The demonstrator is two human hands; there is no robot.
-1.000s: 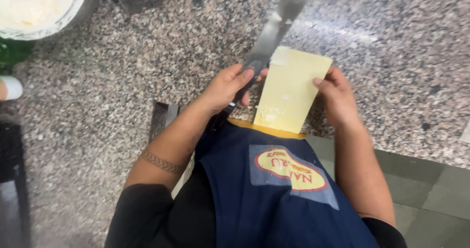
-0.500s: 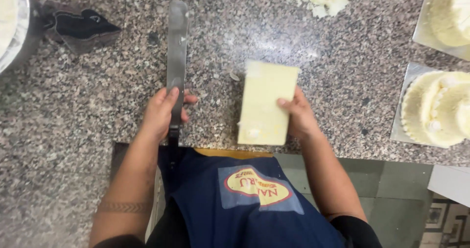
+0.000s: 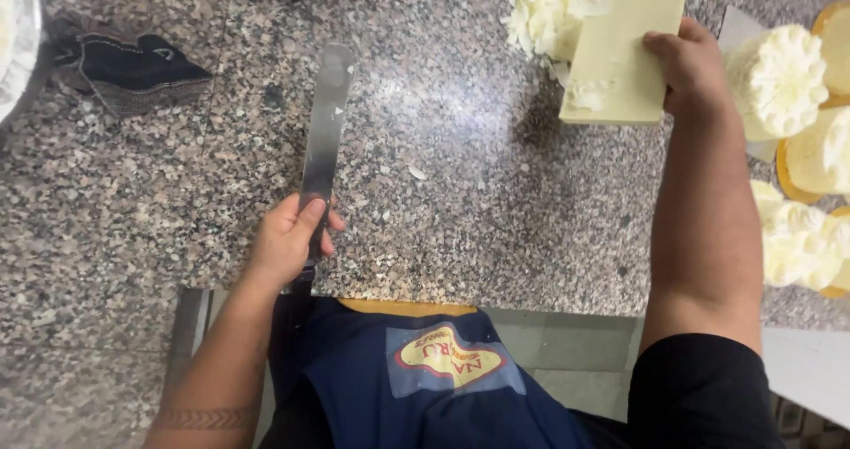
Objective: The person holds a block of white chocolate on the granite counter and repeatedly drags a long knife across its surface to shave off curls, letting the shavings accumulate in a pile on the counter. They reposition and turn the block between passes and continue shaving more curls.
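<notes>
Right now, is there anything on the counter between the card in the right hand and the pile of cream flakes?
Nothing visible. The card in the right hand already reaches the flakes; its far edge overlaps them. The cakes sit off to the right.

spatula (image 3: 324, 139): 1, held in left hand (image 3: 288, 241) | pale board (image 3: 622, 55): 1, gripped by right hand (image 3: 692, 64) | frosted cakes right of that grip: several, partly cropped | dark cloth (image 3: 133, 68): 1
</notes>
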